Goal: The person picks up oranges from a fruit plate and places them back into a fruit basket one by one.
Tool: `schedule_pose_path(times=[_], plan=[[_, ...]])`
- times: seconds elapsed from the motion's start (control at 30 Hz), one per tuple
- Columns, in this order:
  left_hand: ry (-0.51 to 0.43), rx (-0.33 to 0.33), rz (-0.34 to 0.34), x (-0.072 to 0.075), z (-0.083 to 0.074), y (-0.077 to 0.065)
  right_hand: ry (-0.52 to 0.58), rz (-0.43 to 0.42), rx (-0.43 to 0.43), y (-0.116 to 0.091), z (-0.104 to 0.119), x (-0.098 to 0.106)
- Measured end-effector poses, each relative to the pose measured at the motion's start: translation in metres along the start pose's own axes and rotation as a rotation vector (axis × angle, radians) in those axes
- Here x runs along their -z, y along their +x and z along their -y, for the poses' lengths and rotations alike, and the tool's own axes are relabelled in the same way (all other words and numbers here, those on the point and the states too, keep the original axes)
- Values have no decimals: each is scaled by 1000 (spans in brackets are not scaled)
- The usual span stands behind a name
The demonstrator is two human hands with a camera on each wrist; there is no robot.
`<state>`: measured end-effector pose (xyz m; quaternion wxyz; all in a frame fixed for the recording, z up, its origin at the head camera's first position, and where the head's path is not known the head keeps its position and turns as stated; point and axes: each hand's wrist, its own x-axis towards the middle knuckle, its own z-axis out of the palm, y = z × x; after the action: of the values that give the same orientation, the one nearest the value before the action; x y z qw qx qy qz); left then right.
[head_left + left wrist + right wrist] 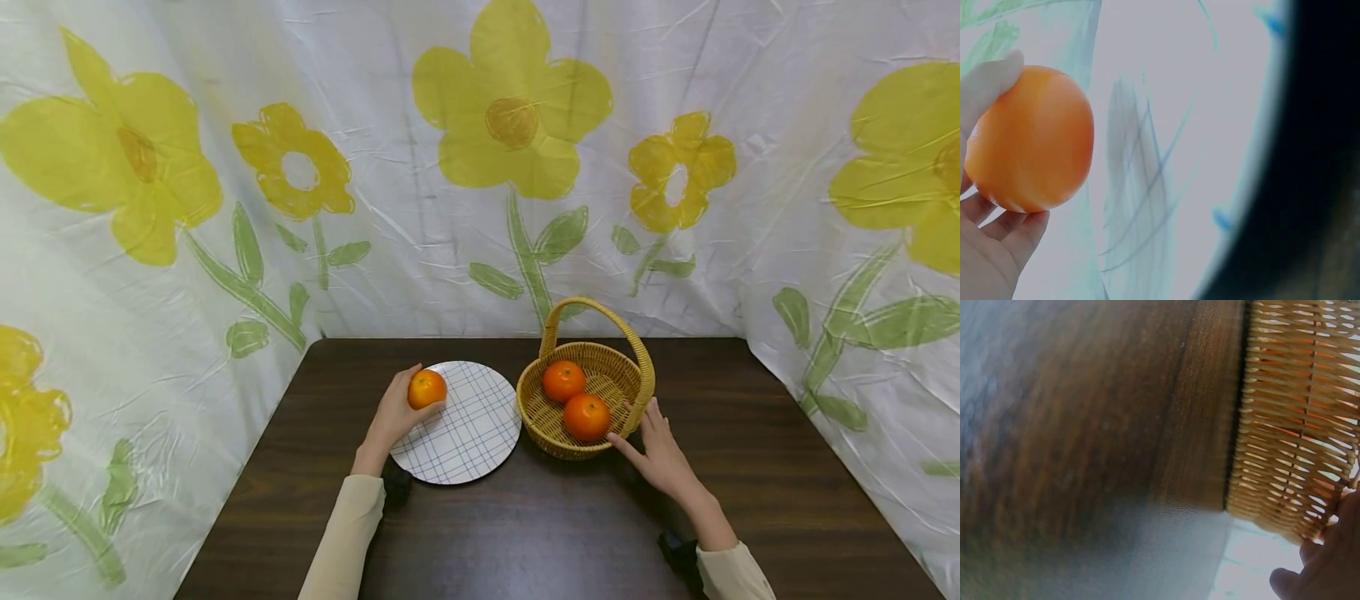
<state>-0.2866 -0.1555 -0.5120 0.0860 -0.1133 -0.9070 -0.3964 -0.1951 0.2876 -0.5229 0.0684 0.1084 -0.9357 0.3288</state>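
Note:
My left hand (395, 414) grips an orange (427, 389) between thumb and fingers over the left edge of a round white plate (468, 425) with a blue line grid. In the left wrist view the same orange (1038, 137) shows up close, thumb on one side and fingertips on the other. To the right of the plate stands a yellow wicker basket (555, 437) with a tall handle. Two oranges lie inside, one (564, 381) behind the other (587, 417). At the basket's right side my right hand (663, 458) holds the rim; its fingers are partly hidden behind the handle.
Plate and basket stand side by side on a dark wooden table (480, 533). A white curtain (390, 275) with yellow flowers hangs along the table's back and both sides. Each wrist wears a dark camera.

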Motion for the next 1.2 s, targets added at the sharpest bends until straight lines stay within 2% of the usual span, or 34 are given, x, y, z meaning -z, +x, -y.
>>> schedule_pose_path(times=[0.63, 0.87, 1.2], plan=[[28, -96, 1, -7, -26, 2, -15, 1, 7, 0, 0, 1], [-6, -104, 22, -10, -38, 3, -17, 3, 4, 0, 1, 1], [4, -188, 23, -17, -50, 1, -14, -10, 7, -1, 1, 0]])
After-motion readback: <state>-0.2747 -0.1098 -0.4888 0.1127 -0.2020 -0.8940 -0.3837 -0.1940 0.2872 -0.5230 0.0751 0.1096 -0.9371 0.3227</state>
